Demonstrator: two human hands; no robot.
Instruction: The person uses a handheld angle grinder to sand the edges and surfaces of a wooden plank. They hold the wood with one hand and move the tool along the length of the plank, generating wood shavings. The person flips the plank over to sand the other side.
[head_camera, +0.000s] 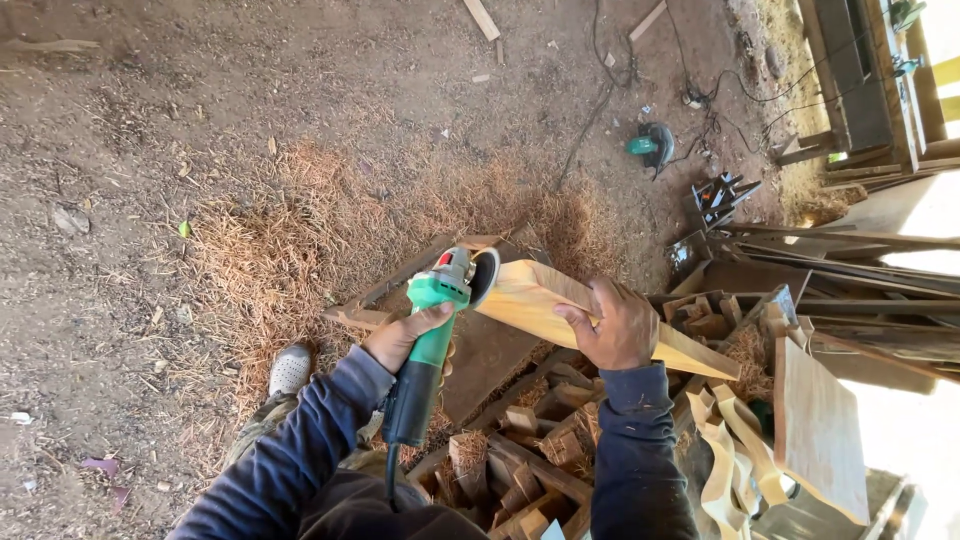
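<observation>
Two hands work close together: the left hand (405, 335) wraps shut around a green angle grinder (432, 330), its disc touching the end of a pale wooden piece (560, 300) that the right hand (618, 325) clasps mid-length above stacked offcuts (520, 440); sawdust (300, 220) lies beyond.

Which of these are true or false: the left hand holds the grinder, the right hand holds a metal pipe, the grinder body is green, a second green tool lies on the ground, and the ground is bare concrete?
1. The left hand holds the grinder. True.
2. The right hand holds a metal pipe. False: it grips a pale wood piece.
3. The grinder body is green. True, with a dark rear and cord.
4. A second green tool lies on the ground. True, farther off, among cables.
5. The ground is bare concrete. False: it is dirt strewn with wood shavings.
</observation>
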